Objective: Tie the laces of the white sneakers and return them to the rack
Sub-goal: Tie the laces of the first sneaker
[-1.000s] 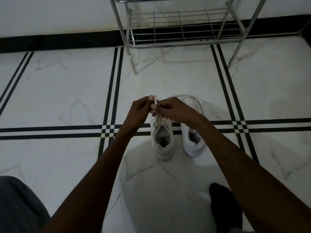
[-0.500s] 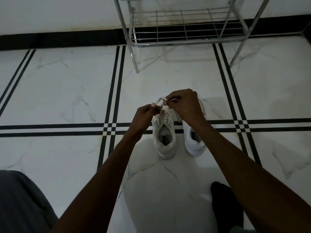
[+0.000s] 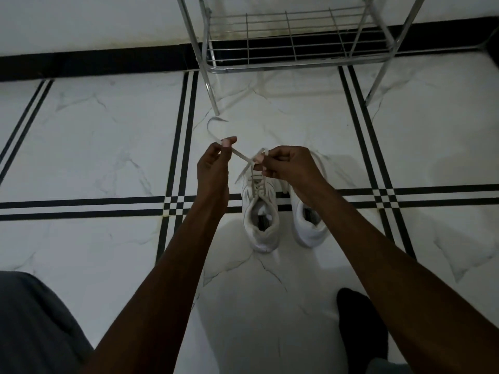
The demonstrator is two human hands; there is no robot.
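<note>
Left hand (image 3: 214,168): pinched on one lace end (image 3: 213,128), whose free tail curls up and away beyond the fingertips.
Right hand (image 3: 290,168): closed on the other lace strand (image 3: 260,153), just above the shoe's tongue.
Crossing point: between the two grips, the strands meet over the left sneaker (image 3: 259,211).
Right sneaker (image 3: 307,225): on the floor beside the first, partly under the right wrist; whether its laces are tied cannot be told.
Risk, slip: the thin lace may slide from the left pinch, since only the fingertips hold it.
Risk, slack: uneven pull from either grip likely leaves a loose knot.
Risk, shift: a hard tug may drag the unweighted shoe.
Rack (image 3: 294,41): beyond both grips; lower wire shelf holds nothing visible.
Shoe openings: dark insoles only.
</note>
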